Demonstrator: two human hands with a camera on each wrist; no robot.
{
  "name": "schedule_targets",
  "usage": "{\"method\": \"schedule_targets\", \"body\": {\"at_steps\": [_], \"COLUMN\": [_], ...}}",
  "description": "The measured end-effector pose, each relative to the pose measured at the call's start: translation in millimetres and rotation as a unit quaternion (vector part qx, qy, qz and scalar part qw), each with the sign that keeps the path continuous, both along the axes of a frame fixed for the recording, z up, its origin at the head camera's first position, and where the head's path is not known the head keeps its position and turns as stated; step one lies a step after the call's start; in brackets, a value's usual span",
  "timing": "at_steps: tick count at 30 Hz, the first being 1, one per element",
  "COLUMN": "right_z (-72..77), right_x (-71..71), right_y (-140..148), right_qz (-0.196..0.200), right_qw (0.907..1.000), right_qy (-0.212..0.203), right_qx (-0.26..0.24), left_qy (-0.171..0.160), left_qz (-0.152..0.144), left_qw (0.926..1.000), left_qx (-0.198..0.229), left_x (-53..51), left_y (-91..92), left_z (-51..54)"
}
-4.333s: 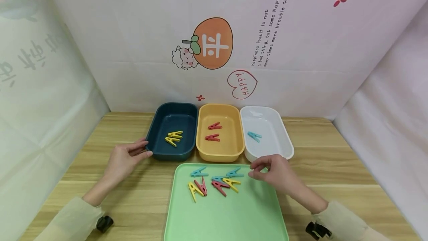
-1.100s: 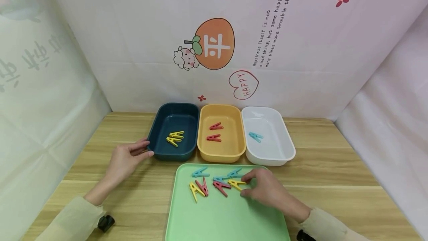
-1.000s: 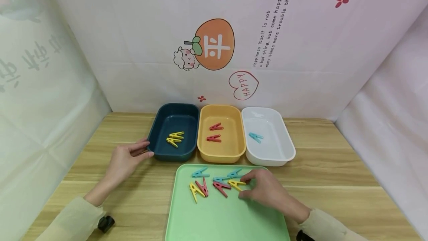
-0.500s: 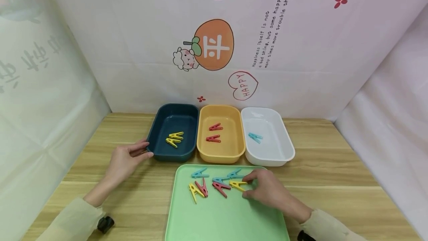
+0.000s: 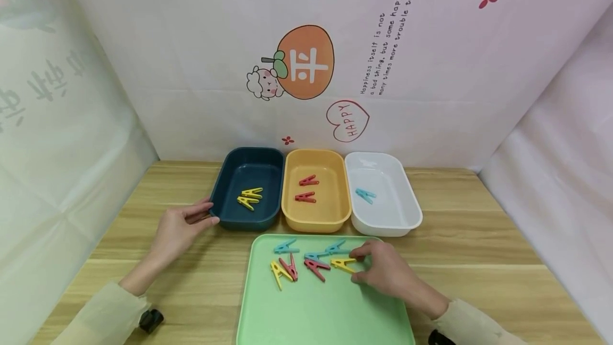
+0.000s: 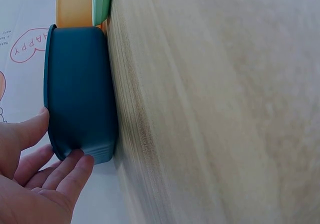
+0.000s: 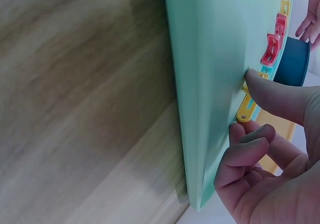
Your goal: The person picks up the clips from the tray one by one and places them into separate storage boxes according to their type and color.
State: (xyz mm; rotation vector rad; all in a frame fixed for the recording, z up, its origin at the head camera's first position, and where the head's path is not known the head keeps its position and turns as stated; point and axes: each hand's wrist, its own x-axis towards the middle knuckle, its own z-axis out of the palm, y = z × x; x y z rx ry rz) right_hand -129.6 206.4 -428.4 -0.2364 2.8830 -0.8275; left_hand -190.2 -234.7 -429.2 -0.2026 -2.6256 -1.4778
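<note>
Watching, I saw left hand [image 5: 178, 228] spread against blue bin [image 5: 251, 174] — probably steadying; right hand [image 5: 383, 269] pinched rightmost yellow clip [image 5: 339, 263], likely for control.

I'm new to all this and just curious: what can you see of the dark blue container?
The dark blue, rounded-rectangular bin looks like smooth plastic, with a thin rim round its open top. It stands upright on the wood-grain table, longer front to back. Two A-shaped yellow clips lie on its floor, nearer the front. The person's left hand touches its outer left side by the front corner; the orange-yellow rectangular bin sits alongside, touching or nearly so.
</note>
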Motion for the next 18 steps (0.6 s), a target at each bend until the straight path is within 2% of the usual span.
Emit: {"method": "schedule_targets", "body": {"at_steps": [5,18], "right_z": [-0.2,-0.1], "right_x": [1.4,2.1], "right_y": [-0.1,11.4], "right_qz": [-0.007,-0.002], "right_qw": [0.9999,0.996], "right_qy": [0.004,-0.001], "right_qx": [-0.009,-0.089], "left_qy": [-0.001,-0.008], "left_qz": [-0.002,0.003], "left_qw": [1.0,1.0], "left_qx": [0.002,-0.003], "left_x": [0.0,0.1], "left_y": [-0.6,-0.8], "left_z": [-0.1,-0.5]}}
